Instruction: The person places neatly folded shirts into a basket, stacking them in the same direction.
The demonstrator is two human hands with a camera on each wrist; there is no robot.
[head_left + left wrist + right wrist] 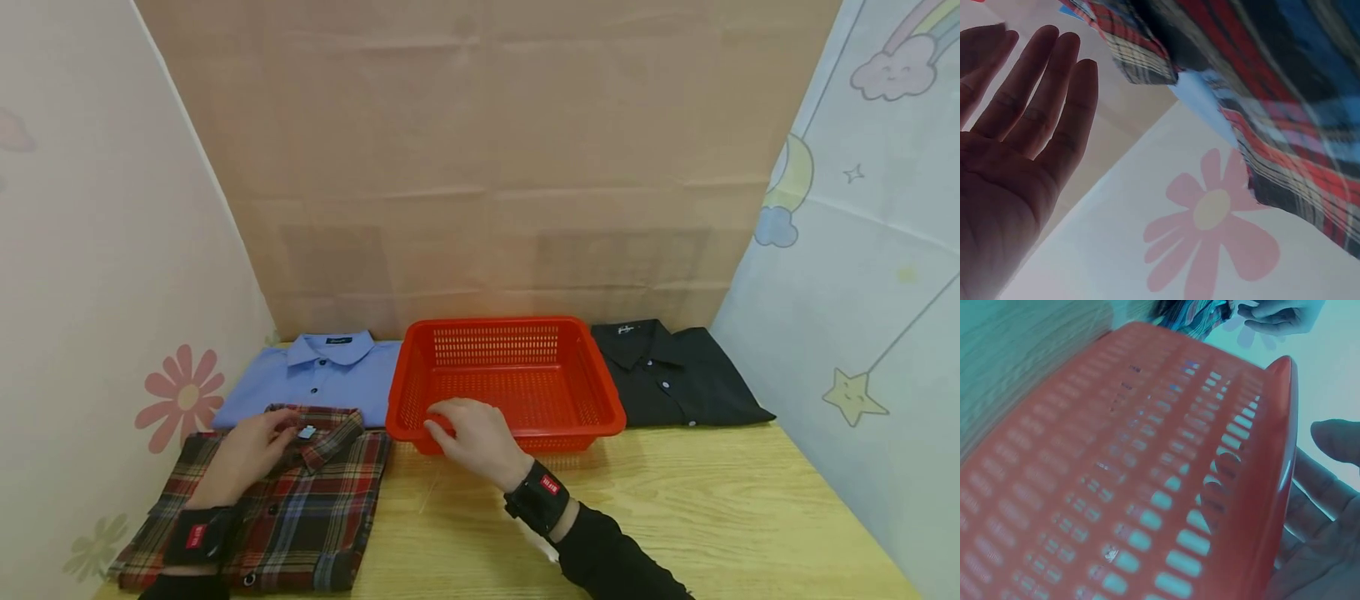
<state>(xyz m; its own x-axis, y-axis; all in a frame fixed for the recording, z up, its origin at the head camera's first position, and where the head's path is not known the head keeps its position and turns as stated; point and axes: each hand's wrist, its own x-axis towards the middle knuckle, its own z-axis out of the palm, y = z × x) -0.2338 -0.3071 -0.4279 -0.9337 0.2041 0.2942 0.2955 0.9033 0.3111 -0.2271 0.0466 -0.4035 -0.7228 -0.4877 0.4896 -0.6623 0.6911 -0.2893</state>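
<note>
Ahead of me hangs a sheet of matte brown paper, creased in shallow lines. To its left is a smooth white wall covering printed with pink flowers; to its right, a pale one with a cloud, a moon and yellow stars. Below them spreads the light wood-grain tabletop.

The red, black and cream plaid cloth shirt lies on my left, folded into a flat block, collar away from me, dark round buttons down its front. Near the middle sits the glossy red plastic basket, rectangular with rounded corners, a rolled rim and slotted walls, its perforated floor showing. The light blue shirt, smooth and neatly folded, lies beyond the plaid one and left of the basket; the black shirt, folded with pale buttons, lies just to the basket's right.

My left hand is over the plaid shirt beside its collar, fingers loosely extended, gripping nothing. My right hand is at the basket's near rim, thumb well apart from loosely bent fingers, with no hold on it; I cannot tell whether they touch. A black band circles my right wrist.
</note>
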